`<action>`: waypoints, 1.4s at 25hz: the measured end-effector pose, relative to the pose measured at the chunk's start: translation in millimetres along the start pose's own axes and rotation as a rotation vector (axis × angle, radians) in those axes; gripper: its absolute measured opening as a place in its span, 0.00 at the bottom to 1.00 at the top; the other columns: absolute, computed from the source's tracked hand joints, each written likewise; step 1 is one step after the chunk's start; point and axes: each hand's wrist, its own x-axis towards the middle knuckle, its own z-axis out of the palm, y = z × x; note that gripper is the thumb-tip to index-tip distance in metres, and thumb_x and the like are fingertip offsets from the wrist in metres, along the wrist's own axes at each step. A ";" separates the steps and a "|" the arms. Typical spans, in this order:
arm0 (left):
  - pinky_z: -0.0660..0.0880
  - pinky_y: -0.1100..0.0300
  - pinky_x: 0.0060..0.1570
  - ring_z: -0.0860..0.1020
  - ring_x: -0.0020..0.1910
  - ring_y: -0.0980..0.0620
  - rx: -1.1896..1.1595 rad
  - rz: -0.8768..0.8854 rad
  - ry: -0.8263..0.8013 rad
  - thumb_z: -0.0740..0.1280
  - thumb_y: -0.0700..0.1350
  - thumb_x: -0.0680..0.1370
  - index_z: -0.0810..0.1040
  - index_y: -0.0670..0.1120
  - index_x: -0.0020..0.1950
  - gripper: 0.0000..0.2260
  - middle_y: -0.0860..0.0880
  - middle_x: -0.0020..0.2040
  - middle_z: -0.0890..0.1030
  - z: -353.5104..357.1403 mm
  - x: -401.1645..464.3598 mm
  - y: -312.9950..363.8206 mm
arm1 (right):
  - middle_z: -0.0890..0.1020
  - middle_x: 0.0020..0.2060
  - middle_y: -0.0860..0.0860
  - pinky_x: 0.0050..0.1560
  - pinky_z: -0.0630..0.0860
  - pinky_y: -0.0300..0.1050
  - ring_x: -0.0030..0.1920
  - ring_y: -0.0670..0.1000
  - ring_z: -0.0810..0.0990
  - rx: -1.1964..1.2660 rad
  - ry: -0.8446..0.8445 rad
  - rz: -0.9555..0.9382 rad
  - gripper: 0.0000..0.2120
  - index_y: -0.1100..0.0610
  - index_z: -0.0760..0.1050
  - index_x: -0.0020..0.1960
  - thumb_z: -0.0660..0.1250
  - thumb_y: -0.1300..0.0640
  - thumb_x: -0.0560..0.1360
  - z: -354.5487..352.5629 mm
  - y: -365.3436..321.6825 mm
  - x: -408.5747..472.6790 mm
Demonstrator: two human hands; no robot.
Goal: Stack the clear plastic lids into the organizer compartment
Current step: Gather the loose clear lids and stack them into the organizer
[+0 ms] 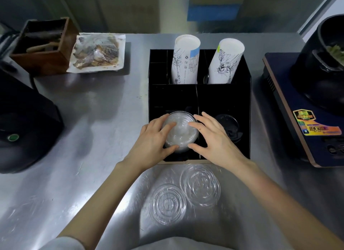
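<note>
Cupping the lid stack in the organizer, left hand and right hand half-curled

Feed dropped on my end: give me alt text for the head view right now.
Both hands, left hand and right hand, press a stack of clear lids into the black organizer's front-left compartment. Two loose clear lids lie on the steel counter nearer the person.
</note>
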 end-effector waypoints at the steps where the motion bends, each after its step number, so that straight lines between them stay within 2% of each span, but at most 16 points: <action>1: 0.65 0.41 0.58 0.67 0.63 0.35 0.009 0.000 -0.004 0.73 0.45 0.69 0.69 0.40 0.63 0.26 0.34 0.66 0.67 0.8 0.0 -0.2 | 0.63 0.70 0.54 0.70 0.45 0.45 0.73 0.52 0.51 -0.001 -0.002 -0.002 0.25 0.56 0.65 0.66 0.67 0.53 0.71 0.5 0.3 0.2; 6: 0.68 0.42 0.55 0.71 0.60 0.35 0.055 -0.016 -0.016 0.68 0.50 0.68 0.71 0.40 0.60 0.25 0.34 0.63 0.70 2.8 -1.9 -0.2 | 0.64 0.70 0.55 0.69 0.44 0.46 0.73 0.54 0.51 -0.015 0.006 -0.023 0.24 0.57 0.65 0.65 0.67 0.54 0.71 3.8 1.8 -0.5; 11: 0.67 0.43 0.56 0.70 0.60 0.35 0.030 -0.030 -0.009 0.74 0.45 0.67 0.71 0.40 0.60 0.25 0.34 0.64 0.70 3.0 -2.3 2.8 | 0.64 0.70 0.55 0.71 0.47 0.52 0.73 0.54 0.52 -0.018 0.014 -0.016 0.24 0.57 0.66 0.65 0.68 0.55 0.71 6.0 1.2 -1.1; 16: 0.68 0.42 0.54 0.69 0.60 0.34 0.020 -0.033 -0.010 0.74 0.43 0.67 0.71 0.39 0.60 0.25 0.34 0.64 0.70 1.2 -4.3 5.3 | 0.62 0.71 0.55 0.70 0.45 0.50 0.73 0.54 0.50 -0.023 0.000 -0.012 0.26 0.56 0.64 0.66 0.67 0.54 0.71 4.9 -1.4 -2.5; 20: 0.66 0.42 0.57 0.66 0.63 0.35 0.010 -0.043 0.001 0.73 0.45 0.68 0.69 0.40 0.62 0.26 0.35 0.67 0.66 -0.3 -3.2 7.4 | 0.59 0.72 0.53 0.69 0.43 0.46 0.74 0.52 0.48 -0.011 -0.014 0.002 0.27 0.55 0.61 0.68 0.66 0.53 0.72 1.8 -3.3 -5.0; 24: 0.64 0.43 0.58 0.64 0.64 0.37 0.006 -0.045 0.006 0.72 0.46 0.69 0.67 0.41 0.64 0.27 0.36 0.68 0.64 -1.6 -7.3 9.7 | 0.60 0.72 0.53 0.72 0.46 0.49 0.73 0.52 0.50 -0.004 0.012 0.000 0.27 0.55 0.61 0.68 0.66 0.53 0.72 -1.1 -6.4 -8.4; 27: 0.65 0.43 0.58 0.65 0.63 0.37 0.004 -0.057 0.036 0.72 0.45 0.70 0.67 0.42 0.65 0.26 0.38 0.68 0.66 -4.2 -14.1 11.0 | 0.62 0.71 0.54 0.70 0.47 0.46 0.73 0.53 0.53 0.005 0.044 -0.020 0.27 0.56 0.62 0.67 0.67 0.54 0.72 -1.4 -10.3 -12.2; 31: 0.64 0.46 0.58 0.66 0.64 0.39 -0.033 -0.067 0.062 0.71 0.45 0.70 0.67 0.44 0.65 0.25 0.40 0.68 0.66 -6.6 -29.9 13.2 | 0.65 0.69 0.55 0.67 0.53 0.41 0.70 0.51 0.59 0.030 0.051 -0.054 0.26 0.57 0.64 0.66 0.67 0.55 0.71 1.9 -17.1 -22.6; 33: 0.62 0.49 0.59 0.65 0.64 0.40 -0.046 -0.077 0.077 0.70 0.47 0.71 0.67 0.44 0.65 0.24 0.41 0.68 0.67 -6.4 -40.0 12.7 | 0.65 0.69 0.54 0.65 0.53 0.35 0.67 0.46 0.58 0.040 0.049 -0.079 0.25 0.57 0.64 0.66 0.67 0.54 0.72 4.2 -22.1 -29.2; 35: 0.61 0.52 0.56 0.67 0.63 0.41 -0.051 -0.082 0.064 0.65 0.53 0.71 0.68 0.44 0.64 0.24 0.41 0.67 0.68 -5.6 -53.2 12.0 | 0.64 0.69 0.52 0.62 0.50 0.26 0.66 0.44 0.57 0.058 0.028 -0.099 0.24 0.55 0.64 0.66 0.66 0.54 0.72 6.6 -27.6 -38.0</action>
